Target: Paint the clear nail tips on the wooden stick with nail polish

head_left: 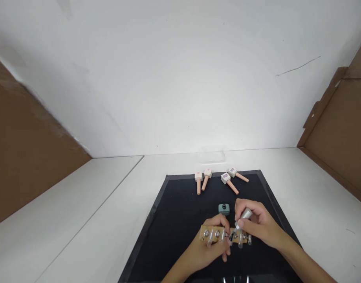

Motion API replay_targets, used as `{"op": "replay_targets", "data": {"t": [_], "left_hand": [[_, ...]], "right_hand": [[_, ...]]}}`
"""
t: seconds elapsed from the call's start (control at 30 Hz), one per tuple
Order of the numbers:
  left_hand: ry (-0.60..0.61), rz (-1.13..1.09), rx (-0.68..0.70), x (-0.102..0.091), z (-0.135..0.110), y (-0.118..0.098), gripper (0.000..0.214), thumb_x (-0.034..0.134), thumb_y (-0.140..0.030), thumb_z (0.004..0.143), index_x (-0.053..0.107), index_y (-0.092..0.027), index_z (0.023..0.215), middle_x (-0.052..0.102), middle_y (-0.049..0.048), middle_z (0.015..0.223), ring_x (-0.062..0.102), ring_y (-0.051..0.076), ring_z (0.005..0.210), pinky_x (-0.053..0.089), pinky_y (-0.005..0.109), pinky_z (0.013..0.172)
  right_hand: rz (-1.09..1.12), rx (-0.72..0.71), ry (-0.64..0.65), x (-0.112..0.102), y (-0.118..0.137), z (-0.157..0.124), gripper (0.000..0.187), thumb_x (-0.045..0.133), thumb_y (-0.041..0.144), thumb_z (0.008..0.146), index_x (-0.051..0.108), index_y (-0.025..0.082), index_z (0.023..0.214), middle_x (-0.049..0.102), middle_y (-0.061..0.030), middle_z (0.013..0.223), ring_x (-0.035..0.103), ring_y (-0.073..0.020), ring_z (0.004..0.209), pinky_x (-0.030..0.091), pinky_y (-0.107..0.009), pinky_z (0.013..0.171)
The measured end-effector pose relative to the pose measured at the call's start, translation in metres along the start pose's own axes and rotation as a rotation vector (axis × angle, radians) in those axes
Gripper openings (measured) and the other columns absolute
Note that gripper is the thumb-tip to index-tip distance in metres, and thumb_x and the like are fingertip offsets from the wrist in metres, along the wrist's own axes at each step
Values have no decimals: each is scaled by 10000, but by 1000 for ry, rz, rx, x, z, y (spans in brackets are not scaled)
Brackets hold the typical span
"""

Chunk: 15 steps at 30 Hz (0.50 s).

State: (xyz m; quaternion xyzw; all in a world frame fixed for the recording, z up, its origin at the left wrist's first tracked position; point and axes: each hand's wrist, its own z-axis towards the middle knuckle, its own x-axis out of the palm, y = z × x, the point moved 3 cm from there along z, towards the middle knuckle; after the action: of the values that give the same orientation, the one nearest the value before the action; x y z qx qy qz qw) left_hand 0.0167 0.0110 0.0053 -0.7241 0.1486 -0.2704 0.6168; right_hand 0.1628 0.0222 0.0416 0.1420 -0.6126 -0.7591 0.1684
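My left hand (211, 245) grips a small wooden strip (218, 233) fitted with several metal pegs, held just above the black mat (168, 236). My right hand (257, 224) is closed around a short silver tool (244, 216), its tip pressed down at the strip's right part. A small grey-green block (224, 208) lies on the mat just beyond the hands. Several pink pegs with white square heads (218, 180) lie along the mat's far edge.
The mat sits on a white tabletop (80, 220) against a white wall. Brown cardboard panels stand at the left (27, 157) and right (342, 137) sides.
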Motion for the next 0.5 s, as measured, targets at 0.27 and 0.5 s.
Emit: {"op": "replay_targets", "data": {"t": [0.27,0.5], "left_hand": [[5,-15,12,-1,-2,4,442,690,-527,659,442,-163,696,505,-44,532,507,60,456,447,159,432],[13,-38,20,0,-1,1,453,699,-535,646,445,-162,689,509,-43,527,500,54,442,441,153,425]], "right_hand": [[17,-7,-114,-6,-4,1,266,648,425,786,580,187,688,457,30,632,397,-121,586,322,-245,569],[128,-52,-57,-5,-3,0,264,662,429,776,590,189,692,448,31,646,388,-114,581,310,-242,557]]}}
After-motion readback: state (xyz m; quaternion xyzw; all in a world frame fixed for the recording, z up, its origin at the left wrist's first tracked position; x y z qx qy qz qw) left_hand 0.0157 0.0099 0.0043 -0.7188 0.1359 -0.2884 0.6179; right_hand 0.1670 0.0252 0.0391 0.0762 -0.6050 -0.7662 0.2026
